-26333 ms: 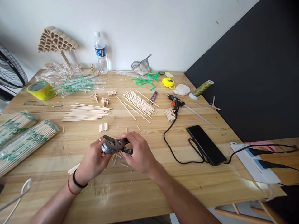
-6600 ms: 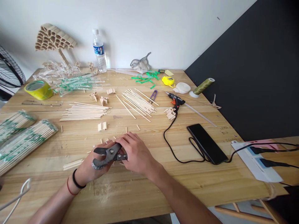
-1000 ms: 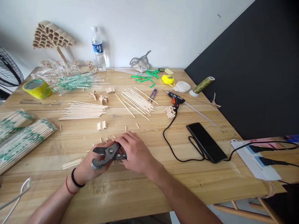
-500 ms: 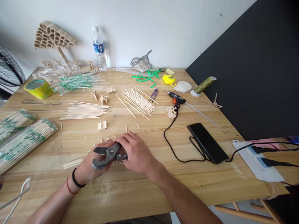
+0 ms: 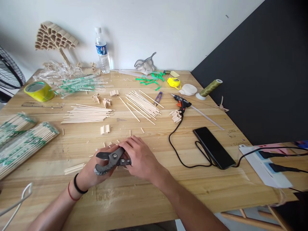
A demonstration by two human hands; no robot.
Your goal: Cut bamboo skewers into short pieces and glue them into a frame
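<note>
My right hand [image 5: 141,157] grips the handles of dark metal cutting pliers [image 5: 108,159], whose jaws stand apart and point left. Under the jaws lies my left hand [image 5: 95,171], fingers curled; what it holds is hidden by the pliers. Both hands rest low over the wooden table [image 5: 144,195] near its front edge. Short cut pieces of wooden stick [image 5: 106,129] lie scattered just beyond the hands, and a few more [image 5: 73,168] lie to the left of my wrist.
Loose long sticks lie in two piles [image 5: 86,114] [image 5: 141,104]. Wrapped stick bundles [image 5: 21,146] sit at the left. A glue gun [image 5: 181,103] with its cord, a black phone [image 5: 213,147], yellow tape [image 5: 38,90] and a water bottle [image 5: 102,51] are farther off.
Hardly anything differs over the last second; both hands and the pliers stay in place. Compared with 26 s ago, the pliers' jaws stand apart and the hands sit lower.
</note>
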